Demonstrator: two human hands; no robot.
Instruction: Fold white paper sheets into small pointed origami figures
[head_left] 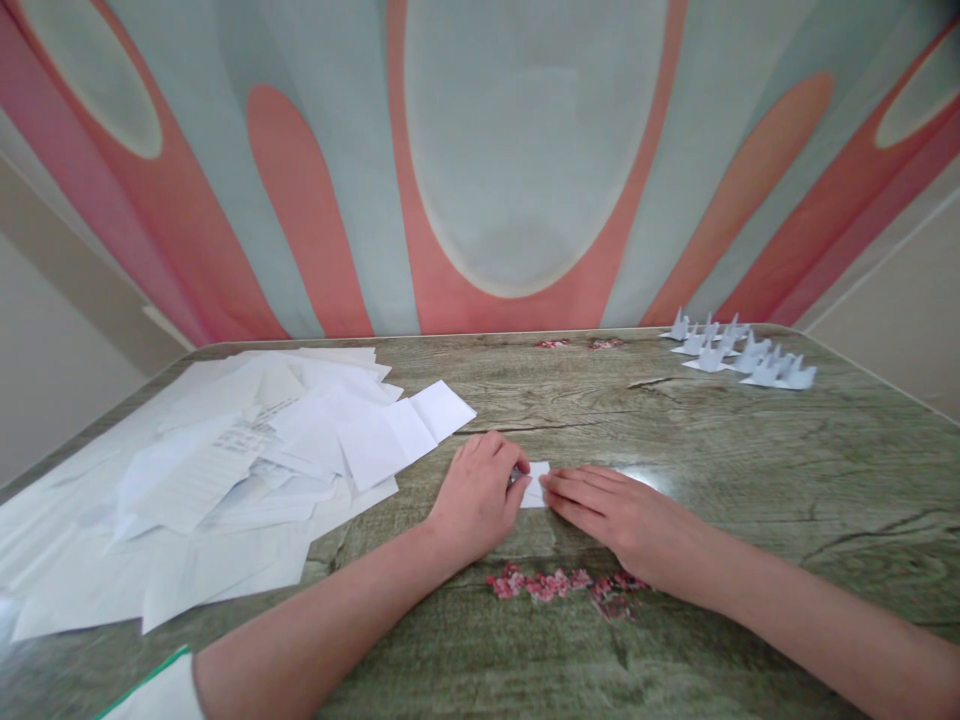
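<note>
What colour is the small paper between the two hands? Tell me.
The small paper is white, shown in the head view.

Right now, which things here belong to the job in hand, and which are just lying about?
Seems part of it:
small white paper, between left hand and right hand
probably the paper pile, left
probably the folded paper figures, far right

Seems only background:
flower pattern
patterned wall

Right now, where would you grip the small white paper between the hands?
I'd probably pinch the small white paper at its far edge, coming from the far side. It looks flat and thin; the left hand is at its left end and the right hand at its right, leaving that far edge uncovered.
</note>
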